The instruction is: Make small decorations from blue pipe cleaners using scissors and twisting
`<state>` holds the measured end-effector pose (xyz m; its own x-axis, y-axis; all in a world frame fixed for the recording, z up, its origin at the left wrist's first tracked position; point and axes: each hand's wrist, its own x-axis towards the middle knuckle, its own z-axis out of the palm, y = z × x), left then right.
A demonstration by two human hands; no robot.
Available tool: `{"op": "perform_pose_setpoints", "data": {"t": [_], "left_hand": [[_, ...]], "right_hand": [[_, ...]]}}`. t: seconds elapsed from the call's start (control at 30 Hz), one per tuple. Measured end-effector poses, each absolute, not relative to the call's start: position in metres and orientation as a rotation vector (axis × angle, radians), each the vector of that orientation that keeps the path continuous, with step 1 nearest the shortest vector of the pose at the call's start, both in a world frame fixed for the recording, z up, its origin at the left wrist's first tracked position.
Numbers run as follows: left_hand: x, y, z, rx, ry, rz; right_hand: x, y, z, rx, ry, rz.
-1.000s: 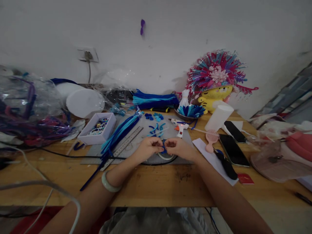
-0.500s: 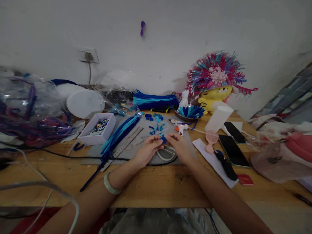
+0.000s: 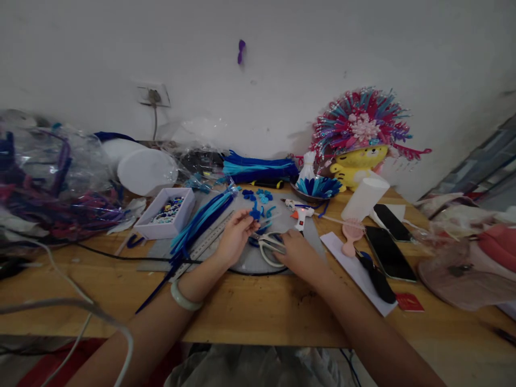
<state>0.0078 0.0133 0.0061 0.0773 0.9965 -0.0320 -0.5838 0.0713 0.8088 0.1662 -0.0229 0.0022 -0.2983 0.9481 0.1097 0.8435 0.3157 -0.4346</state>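
Note:
My left hand (image 3: 234,235) pinches a small dark-blue fuzzy pipe-cleaner flower (image 3: 255,214) at the fingertips, just above the grey mat (image 3: 318,236). White-handled scissors (image 3: 264,257) lie to its right, their loops towards my right hand (image 3: 297,251). The fingers of that hand are closed on the handle, and the blades are partly hidden near my left fingers. Blue pipe-cleaner pieces (image 3: 269,213) lie just beyond. Finished-looking blue flowers (image 3: 264,196) rest farther back on the mat.
A hot glue gun (image 3: 301,215) lies right of the hands. A steel ruler (image 3: 207,239) and a bundle of blue pipe cleaners (image 3: 201,217) lie left, beside a white bead box (image 3: 147,230). A black cable (image 3: 121,256) crosses the front. A pink hairbrush (image 3: 351,234) sits at right.
Both hands were together at the blue flower. My right hand has let go of it and moved down onto the scissors; my left hand has shifted left and up with the flower.

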Motion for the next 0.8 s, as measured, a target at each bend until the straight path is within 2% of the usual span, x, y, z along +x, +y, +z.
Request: {"op": "perform_pose_setpoints", "data": {"t": [0.13,0.23,0.3,0.37,0.43,0.5,0.8], "left_hand": [[0.002,0.018,0.008,0.626,0.658,1.318],[-0.003,0.022,0.011,0.521,0.627,1.325],[-0.006,0.024,0.013,0.480,0.618,1.358],[-0.010,0.026,0.015,0.485,0.612,1.414],[-0.012,0.028,0.016,0.519,0.606,1.469],[-0.015,0.029,0.017,0.574,0.597,1.513],[-0.017,0.032,0.012,0.782,0.635,1.600]], "right_hand": [[0.168,-0.022,0.006,-1.605,-2.409,0.238],[0.174,-0.020,0.011,-1.672,-2.275,0.350],[0.180,-0.016,0.014,-1.729,-2.140,0.588],[0.186,-0.013,0.016,-1.717,-1.980,0.985],[0.187,-0.011,0.016,-1.608,-1.767,1.409],[0.183,-0.013,0.016,-1.447,-1.566,1.696],[0.147,-0.039,0.014,-0.842,-0.889,2.297]]}}
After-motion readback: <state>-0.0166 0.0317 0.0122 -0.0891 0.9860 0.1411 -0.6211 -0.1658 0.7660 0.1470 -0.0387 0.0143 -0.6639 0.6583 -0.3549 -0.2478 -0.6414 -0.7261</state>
